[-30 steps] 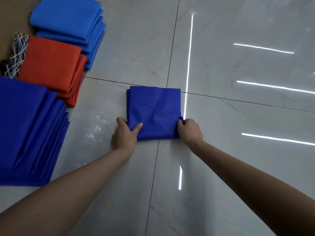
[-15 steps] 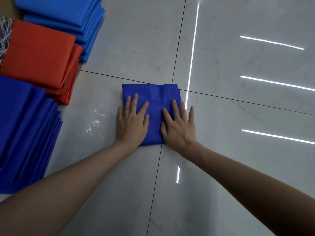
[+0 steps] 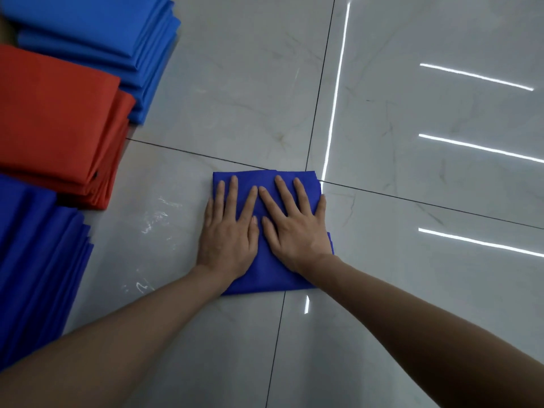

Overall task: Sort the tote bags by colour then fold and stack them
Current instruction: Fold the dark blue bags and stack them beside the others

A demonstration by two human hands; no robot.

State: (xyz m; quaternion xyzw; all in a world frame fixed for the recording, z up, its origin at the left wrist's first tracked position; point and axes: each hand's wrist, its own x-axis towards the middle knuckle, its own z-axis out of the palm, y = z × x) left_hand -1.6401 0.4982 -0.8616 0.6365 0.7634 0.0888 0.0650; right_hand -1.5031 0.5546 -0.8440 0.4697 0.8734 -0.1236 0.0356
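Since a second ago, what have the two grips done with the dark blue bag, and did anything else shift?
The left grip and right grip let go of the near corners of the folded dark blue bag, moved forward onto it and now press it flat with straight fingers. The bag stayed put on the floor; the light blue stack, red stack and dark blue stack are unchanged.

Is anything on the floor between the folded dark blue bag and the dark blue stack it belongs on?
Nothing visible: only bare floor lies between the folded bag and the dark blue stack. The red stack sits beyond that path.
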